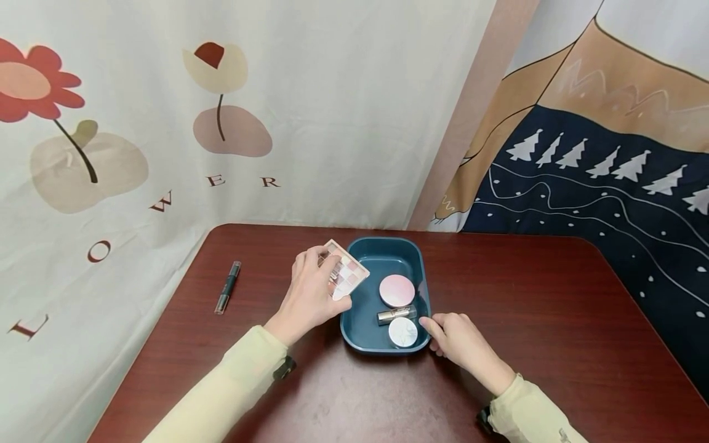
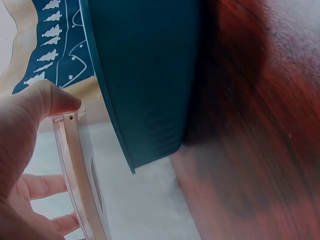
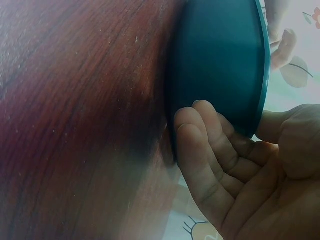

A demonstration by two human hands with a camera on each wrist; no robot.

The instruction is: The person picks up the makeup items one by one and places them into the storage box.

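My left hand (image 1: 312,289) grips an eyeshadow palette (image 1: 348,274), tilted over the left rim of a blue tray (image 1: 362,335). In the left wrist view the thumb presses one edge of the palette (image 2: 75,165), with fingers behind it. Inside the tray lie a pink round compact (image 1: 396,290), a lipstick tube (image 1: 396,315) and a white round compact (image 1: 402,332). My right hand (image 1: 456,337) holds the tray's near right side, thumb over the rim. Its fingers (image 3: 192,145) lie against the outer wall in the right wrist view.
A dark double-ended pen-like stick (image 1: 228,288) lies on the left of the brown table (image 1: 526,295). Behind the table hang a pale flower-print curtain (image 1: 343,111) and a dark tree-print cloth (image 1: 587,178).
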